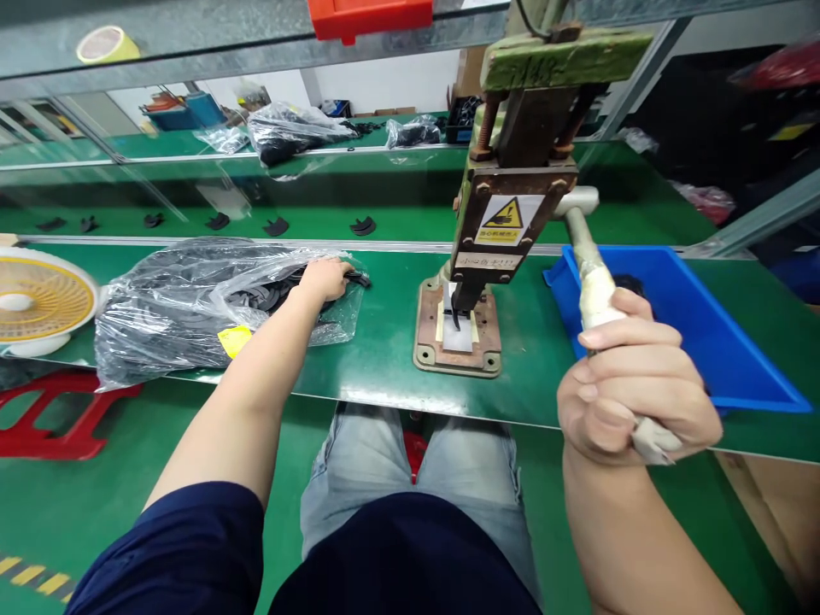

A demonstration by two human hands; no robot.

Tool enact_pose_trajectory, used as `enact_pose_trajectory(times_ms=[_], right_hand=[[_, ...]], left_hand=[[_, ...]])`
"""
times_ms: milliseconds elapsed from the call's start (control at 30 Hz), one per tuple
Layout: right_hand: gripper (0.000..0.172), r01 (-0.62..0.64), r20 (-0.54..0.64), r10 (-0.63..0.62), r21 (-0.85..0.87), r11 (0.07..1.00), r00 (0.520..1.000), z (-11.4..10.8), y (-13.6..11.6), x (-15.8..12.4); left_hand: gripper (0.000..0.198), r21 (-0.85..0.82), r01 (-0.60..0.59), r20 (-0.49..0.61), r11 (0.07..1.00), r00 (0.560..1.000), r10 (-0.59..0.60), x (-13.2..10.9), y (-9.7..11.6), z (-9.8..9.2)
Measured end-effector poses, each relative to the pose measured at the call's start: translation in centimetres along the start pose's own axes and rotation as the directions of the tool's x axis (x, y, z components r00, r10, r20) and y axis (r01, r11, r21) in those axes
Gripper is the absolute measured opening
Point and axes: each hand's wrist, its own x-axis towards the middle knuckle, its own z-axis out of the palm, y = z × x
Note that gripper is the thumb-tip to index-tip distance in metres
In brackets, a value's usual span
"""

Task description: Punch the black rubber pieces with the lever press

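Note:
My right hand (637, 384) is wrapped round the taped lever (589, 256) of a hand press (506, 179), to the right of its body. On the press base (426, 329), a small dark curved piece (455, 314) rests on a light metal plate (458, 338) under the ram. My left hand (325, 279) reaches to the mouth of a clear plastic bag (166, 299) full of black curved parts. Its fingers are closed on a black plastic part (359, 278) whose end sticks out to the right. The fingertips are partly hidden.
A blue bin (736, 342) stands right of the press, behind my right hand. A fan (38, 299) sits at the left. Several black parts, one of them a curved part (363, 225), lie along the strip behind. A red tray (371, 15) hangs overhead.

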Motion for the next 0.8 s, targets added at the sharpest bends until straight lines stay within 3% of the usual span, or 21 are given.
enact_pose_trajectory(times_ms=[233,367,567,667,733,800], right_hand=[[0.048,-0.05,0.115,0.052,-0.02,0.999,0.992,-0.5,-1.0,0.3],[0.045,-0.048,0.142,0.051,-0.02,0.999,0.989,-0.6,-1.2,0.4],[0.038,-0.023,0.206,0.03,-0.035,0.999,0.978,-0.9,-1.3,0.5],[0.04,-0.034,0.189,0.043,-0.052,0.998,0.981,-0.8,-1.5,0.5],[0.04,-0.032,0.179,0.041,-0.055,0.998,0.983,-0.7,-1.6,0.4],[0.04,-0.031,0.167,0.04,-0.053,0.998,0.985,-0.5,-1.6,0.4]], left_hand=[[0.046,-0.057,-0.113,-0.062,0.992,0.992,0.109,-2.9,-0.6,-1.5],[0.046,0.014,-0.08,-0.014,0.997,0.997,0.08,-5.0,-0.2,-1.8],[0.049,-0.015,-0.2,0.079,0.98,0.976,0.201,-6.8,0.7,-0.6],[0.047,0.009,-0.168,0.095,0.986,0.981,0.166,-7.2,0.6,-1.1],[0.042,-0.013,-0.109,0.038,0.994,0.993,0.109,-7.4,0.8,-2.1],[0.034,-0.148,-0.008,-0.042,0.989,0.999,0.002,-7.7,1.8,-3.3]])
